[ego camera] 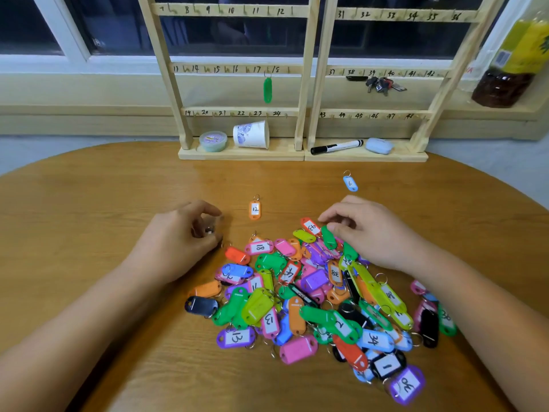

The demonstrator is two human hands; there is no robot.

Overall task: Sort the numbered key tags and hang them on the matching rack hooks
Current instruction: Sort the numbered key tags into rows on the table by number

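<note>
left hand (178, 242): centre left, fingers curled in, pinching a small dark thing (209, 231); can't tell if it's a tag
right hand (365, 233): fingertips bent onto green tag (328, 237); gripping or just touching, can't tell
pile (306, 295): lower centre
tip: imo flip tags number-up, pull singles out like orange 12 tag (255, 209)

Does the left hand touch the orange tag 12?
Apart. The head view shows bare table between the orange tag and the fingertips of the left hand, which pinches a small dark thing.
</note>
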